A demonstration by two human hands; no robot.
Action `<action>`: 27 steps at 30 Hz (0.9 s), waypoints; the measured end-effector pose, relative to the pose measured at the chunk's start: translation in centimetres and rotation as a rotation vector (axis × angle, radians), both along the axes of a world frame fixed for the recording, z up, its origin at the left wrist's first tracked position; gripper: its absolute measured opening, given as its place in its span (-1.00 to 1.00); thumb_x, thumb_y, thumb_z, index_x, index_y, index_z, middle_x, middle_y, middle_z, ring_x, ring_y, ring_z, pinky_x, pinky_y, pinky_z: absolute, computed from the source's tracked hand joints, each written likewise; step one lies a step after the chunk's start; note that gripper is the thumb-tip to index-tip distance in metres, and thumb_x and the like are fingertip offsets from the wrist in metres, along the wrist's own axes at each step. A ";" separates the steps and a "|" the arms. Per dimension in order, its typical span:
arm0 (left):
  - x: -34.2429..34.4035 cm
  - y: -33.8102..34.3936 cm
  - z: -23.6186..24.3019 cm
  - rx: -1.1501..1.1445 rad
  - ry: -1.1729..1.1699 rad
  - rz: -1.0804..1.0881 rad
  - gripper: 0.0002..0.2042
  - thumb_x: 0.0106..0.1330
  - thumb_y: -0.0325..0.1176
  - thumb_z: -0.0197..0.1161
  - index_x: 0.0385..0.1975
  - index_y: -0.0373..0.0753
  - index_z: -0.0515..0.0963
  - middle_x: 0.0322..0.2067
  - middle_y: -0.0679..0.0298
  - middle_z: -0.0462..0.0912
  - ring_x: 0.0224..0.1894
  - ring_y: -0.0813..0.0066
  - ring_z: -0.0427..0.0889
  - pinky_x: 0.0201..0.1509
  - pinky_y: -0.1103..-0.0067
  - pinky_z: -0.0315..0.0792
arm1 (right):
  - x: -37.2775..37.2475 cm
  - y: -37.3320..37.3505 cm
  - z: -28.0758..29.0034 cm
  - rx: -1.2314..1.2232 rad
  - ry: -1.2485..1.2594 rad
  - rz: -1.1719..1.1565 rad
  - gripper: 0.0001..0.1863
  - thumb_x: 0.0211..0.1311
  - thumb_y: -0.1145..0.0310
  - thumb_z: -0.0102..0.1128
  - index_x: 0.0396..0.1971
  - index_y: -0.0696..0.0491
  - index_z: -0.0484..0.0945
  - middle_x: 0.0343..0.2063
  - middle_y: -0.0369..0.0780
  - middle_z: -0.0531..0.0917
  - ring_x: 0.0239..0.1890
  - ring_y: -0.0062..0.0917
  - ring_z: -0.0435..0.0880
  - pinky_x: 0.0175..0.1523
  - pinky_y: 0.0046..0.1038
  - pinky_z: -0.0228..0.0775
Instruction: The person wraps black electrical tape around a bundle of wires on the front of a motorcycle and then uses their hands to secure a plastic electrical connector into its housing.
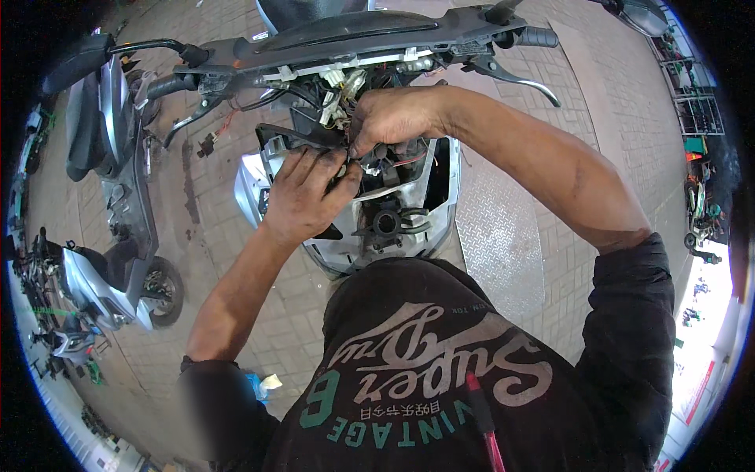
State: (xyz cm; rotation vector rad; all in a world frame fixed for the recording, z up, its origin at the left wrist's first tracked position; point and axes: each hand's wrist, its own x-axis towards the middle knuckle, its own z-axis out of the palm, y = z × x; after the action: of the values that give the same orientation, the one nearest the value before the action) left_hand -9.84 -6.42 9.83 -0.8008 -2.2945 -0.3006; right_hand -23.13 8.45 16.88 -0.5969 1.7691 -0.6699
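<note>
"How far along is it, do you think?"

"Midway, I'd judge. The scooter's (385, 224) front stands open and the wiring (346, 98) is bare just below the handlebar (338, 43), so the uncovering looks done. White connectors (335, 79) bunch there, but I can't tell which are joined. Nothing covers them, so closing up is left."

"And the hands?"

"The left hand (307, 193) reaches in from the near side, the right hand (401, 118) from the right. Both have fingers curled, tips close together at the wiring. What they pinch is hidden, so I can't say whether either has a grip."

"Which way does it all point?"

"The bunch hangs toward the person, its long axis roughly square to the handlebar, which runs left to right, its right end slightly farther off. Going by the brake levers (528, 83) on the near side, the scooter's nose seems to face the person."
</note>
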 end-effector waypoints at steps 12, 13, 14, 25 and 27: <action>0.7 1.1 -0.4 0.424 -0.266 0.238 -0.84 0.04 -0.49 0.30 -0.39 -0.30 0.51 -0.38 0.14 0.55 -0.35 0.22 0.57 -0.28 0.41 0.44 | 3.1 1.8 -2.2 -0.278 0.498 -0.144 -0.77 0.12 0.41 0.14 -0.26 0.23 0.52 -0.35 -0.05 0.60 -0.20 -0.26 0.56 -0.05 -0.37 0.36; 1.0 1.4 -0.2 0.540 -0.374 0.290 -0.84 0.05 -0.48 0.30 -0.39 -0.31 0.50 -0.40 0.13 0.56 -0.38 0.22 0.58 -0.29 0.42 0.44 | 3.9 2.0 -2.1 -0.332 0.515 -0.190 -0.78 0.13 0.41 0.14 -0.27 0.23 0.51 -0.33 -0.04 0.59 -0.19 -0.23 0.56 -0.05 -0.36 0.36; 1.3 1.6 0.1 0.656 -0.481 0.343 -0.83 0.06 -0.46 0.29 -0.39 -0.33 0.48 -0.42 0.12 0.57 -0.40 0.22 0.59 -0.31 0.44 0.45 | 4.5 2.1 -2.2 -0.386 0.532 -0.235 -0.78 0.14 0.40 0.13 -0.27 0.23 0.50 -0.32 -0.03 0.58 -0.18 -0.19 0.56 -0.04 -0.35 0.36; -0.2 -0.6 3.0 1.048 -1.283 0.209 -0.85 0.17 -0.41 0.25 -0.37 -0.36 0.55 -0.52 0.26 0.60 -0.51 0.58 0.54 -0.40 0.59 0.43 | 5.8 3.1 -6.8 -0.847 0.985 -0.206 -0.86 0.03 0.57 0.17 -0.34 0.18 0.52 -0.26 -0.11 0.57 -0.17 -0.25 0.58 -0.06 -0.36 0.45; -0.7 -1.0 3.1 1.238 -1.478 0.150 -0.86 0.17 -0.40 0.24 -0.36 -0.33 0.56 -0.52 0.30 0.59 -0.53 0.59 0.51 -0.42 0.60 0.42 | 5.5 3.3 -7.2 -0.904 1.116 -0.115 -0.82 -0.03 0.59 0.20 -0.35 0.18 0.52 -0.25 -0.12 0.57 -0.21 -0.27 0.60 -0.13 -0.37 0.49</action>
State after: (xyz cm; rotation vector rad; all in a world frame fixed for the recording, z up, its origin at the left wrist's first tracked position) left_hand -10.57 -7.46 12.89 0.4791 -2.4193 -2.5234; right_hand -17.60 11.80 9.68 -1.7363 2.4566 -1.4048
